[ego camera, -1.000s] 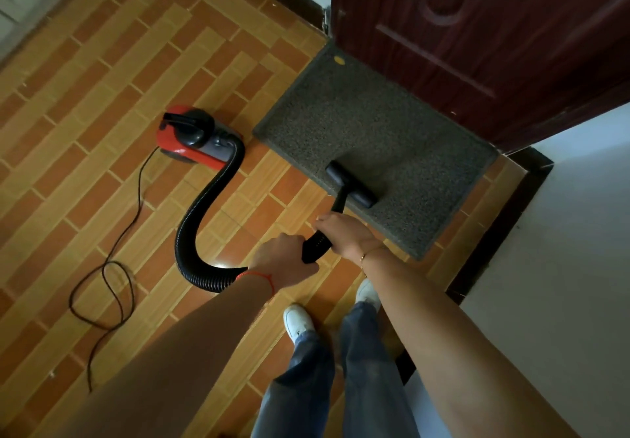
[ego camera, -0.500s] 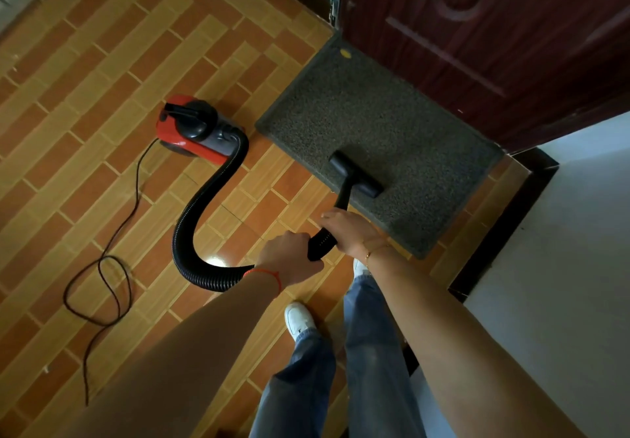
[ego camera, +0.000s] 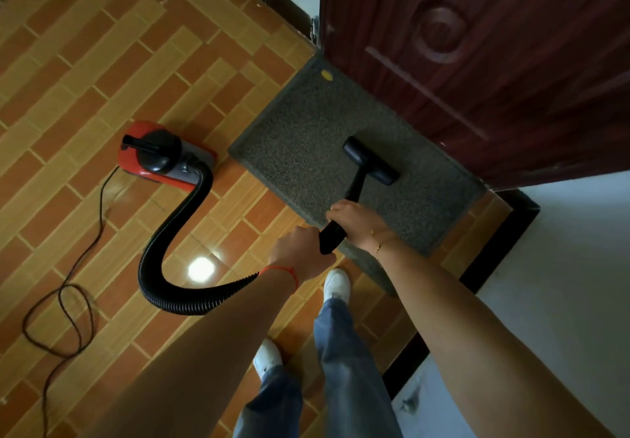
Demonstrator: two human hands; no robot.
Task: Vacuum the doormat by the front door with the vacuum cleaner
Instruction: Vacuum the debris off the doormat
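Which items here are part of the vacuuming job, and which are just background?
In use: doormat, nozzle, wand held by left hand and right hand, hose, vacuum cleaner, power cord.

Background: door, tiled floor, white wall.

Dim, softly blurred, wide-angle-bent view; lamp glare on the floor tiles.

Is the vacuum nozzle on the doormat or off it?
On it. The nozzle lies flat on the doormat, near the door, with mat visible all around it.
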